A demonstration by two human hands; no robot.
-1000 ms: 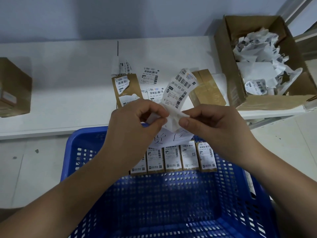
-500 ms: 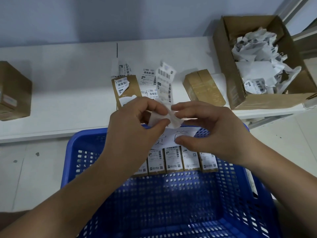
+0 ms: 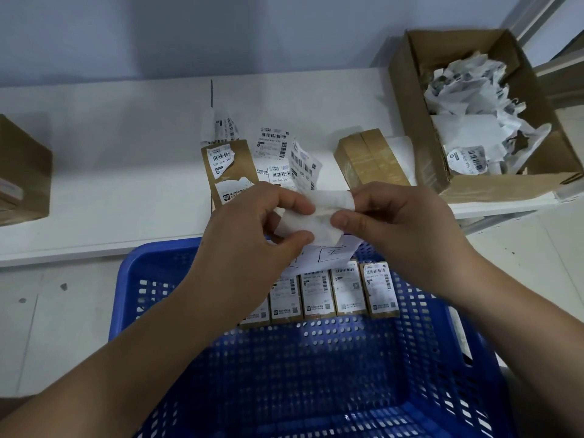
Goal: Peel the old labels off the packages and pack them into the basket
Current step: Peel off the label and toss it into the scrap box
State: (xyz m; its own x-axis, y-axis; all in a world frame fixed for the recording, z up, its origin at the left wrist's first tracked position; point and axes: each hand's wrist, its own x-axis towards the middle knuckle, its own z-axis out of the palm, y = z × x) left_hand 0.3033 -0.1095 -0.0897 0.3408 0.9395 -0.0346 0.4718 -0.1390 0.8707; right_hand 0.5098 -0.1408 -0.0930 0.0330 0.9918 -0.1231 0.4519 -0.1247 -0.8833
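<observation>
White peeled label (image 3: pixel 311 216) pinched between left hand (image 3: pixel 252 235) and right hand (image 3: pixel 401 229).

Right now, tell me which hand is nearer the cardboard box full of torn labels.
Right. The right hand is below and left of the box, nearest its front corner; the left hand is farther left, across the crumpled label both pinch.

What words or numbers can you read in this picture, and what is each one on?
"050 050 V05": torn label on the brown package on the table.
"050 050 V05 - 220": loose label on the table.
Handwritten marks on the paper at the blue basket rim: unreadable.
Labels on the packed packages: too small.
</observation>
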